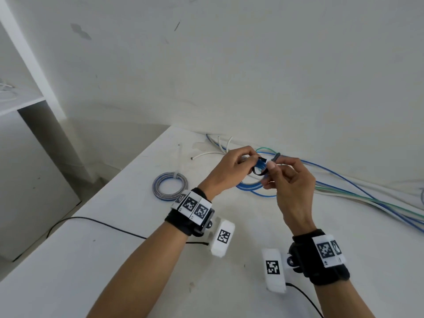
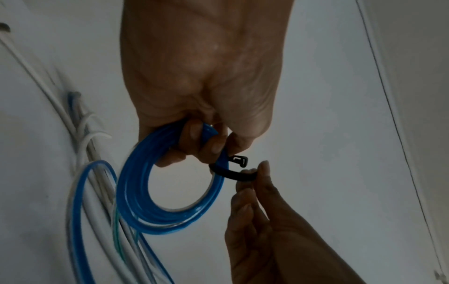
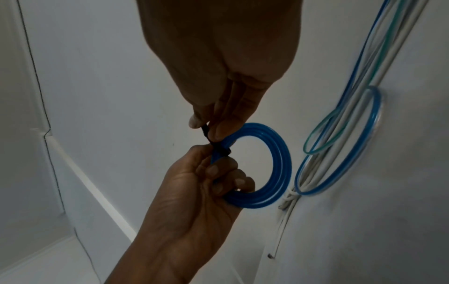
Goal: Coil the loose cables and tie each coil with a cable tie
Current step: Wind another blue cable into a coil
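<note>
Blue coiled cable [image 2: 170, 192] held above the white bench [image 1: 114, 260], left hand [image 1: 226, 174] gripping its bundle; right hand [image 1: 291, 187] pinches a black cable tie [image 2: 233, 173] looped around it, near the bench's back edge.

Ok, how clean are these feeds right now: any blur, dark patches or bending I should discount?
Head view: evenly lit but soft, and wide-angle bending curves the table edge. Left wrist view: dim, the left hand in shade, though the black cable tie on the blue coil reads clearly. Right wrist view: the right hand is a dark, nearly featureless mass; the loose cables smear towards the edge.
</note>
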### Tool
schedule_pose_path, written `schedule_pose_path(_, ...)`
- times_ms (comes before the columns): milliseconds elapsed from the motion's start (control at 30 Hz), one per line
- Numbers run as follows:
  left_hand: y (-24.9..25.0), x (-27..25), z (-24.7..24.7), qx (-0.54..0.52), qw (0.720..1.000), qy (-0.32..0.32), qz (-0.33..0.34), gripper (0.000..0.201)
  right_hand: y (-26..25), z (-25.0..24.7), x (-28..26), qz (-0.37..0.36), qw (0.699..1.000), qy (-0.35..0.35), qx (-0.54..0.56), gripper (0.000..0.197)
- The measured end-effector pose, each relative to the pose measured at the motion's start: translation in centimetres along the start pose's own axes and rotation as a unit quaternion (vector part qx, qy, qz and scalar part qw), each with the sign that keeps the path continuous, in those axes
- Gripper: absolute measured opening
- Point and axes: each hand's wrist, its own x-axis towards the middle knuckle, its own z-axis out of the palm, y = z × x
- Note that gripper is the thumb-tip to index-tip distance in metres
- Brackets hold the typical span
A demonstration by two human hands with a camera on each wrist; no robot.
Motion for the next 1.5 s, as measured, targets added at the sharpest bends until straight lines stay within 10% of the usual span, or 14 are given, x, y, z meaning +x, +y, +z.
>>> schedule_pose_path(1133, 0.4, 0.0, 1.3, 0.072, 0.979, 0.046, 0.182, 0.024, -1.7, -2.2, 0.6, 0.097, 0.988, -0.121, 0.023, 0.025)
schedule_pose_path(1500, 0.4, -0.3, 2.4, 0.079, 0.98, 0.035, 0.177, 0.016, -1.2, -1.8, 0.5, 0.087, 0.996, 0.002, 0.019, 0.026)
